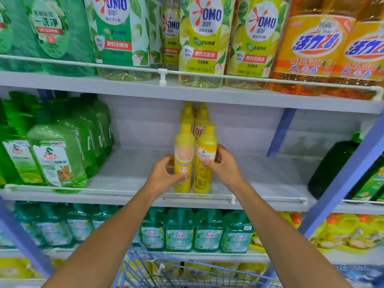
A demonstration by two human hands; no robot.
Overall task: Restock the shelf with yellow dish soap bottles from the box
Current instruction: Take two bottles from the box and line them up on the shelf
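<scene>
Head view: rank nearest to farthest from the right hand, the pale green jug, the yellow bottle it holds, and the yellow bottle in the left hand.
1. The right yellow bottle, gripped by the right hand.
2. The left yellow bottle, just beside it, in the left hand.
3. The pale green jug, far off to the left.

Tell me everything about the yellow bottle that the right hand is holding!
The yellow bottle looks like smooth plastic, tall and slim, narrowing to a yellow cap. A pale band wraps its upper body, with small print below. It stands upright near the front of the white middle shelf. The right hand grips its middle, thumb in front. Its twin, gripped by the left hand, stands close beside it, and more yellow bottles line up behind.
</scene>
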